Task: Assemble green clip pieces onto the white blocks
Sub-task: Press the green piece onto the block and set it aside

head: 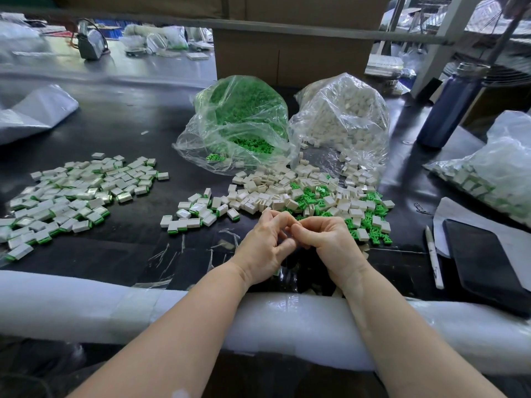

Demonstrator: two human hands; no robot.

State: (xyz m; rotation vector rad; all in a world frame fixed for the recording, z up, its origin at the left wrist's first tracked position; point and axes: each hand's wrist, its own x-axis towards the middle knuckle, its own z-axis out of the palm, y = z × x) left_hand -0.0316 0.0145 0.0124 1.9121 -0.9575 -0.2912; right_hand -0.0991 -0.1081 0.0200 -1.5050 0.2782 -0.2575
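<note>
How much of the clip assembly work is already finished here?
Done: a large spread of assembled blocks at left. In hand: left hand and right hand meet fingertip to fingertip; the piece itself is hidden. Left: loose mixed pile, green clip bag, white block bag.

Dark blue water bottle (448, 107) standing upright at the far right of the black table (120, 124). Phone (488, 262) lying face up near the right edge on a sheet of paper (459, 211), white pen (434, 258) just beside it on the left. Big cardboard box (290, 57) at the back. White foam padding (86, 303) wrapped along the near edge. Crumpled grey plastic sheet (31, 113) far left.
</note>
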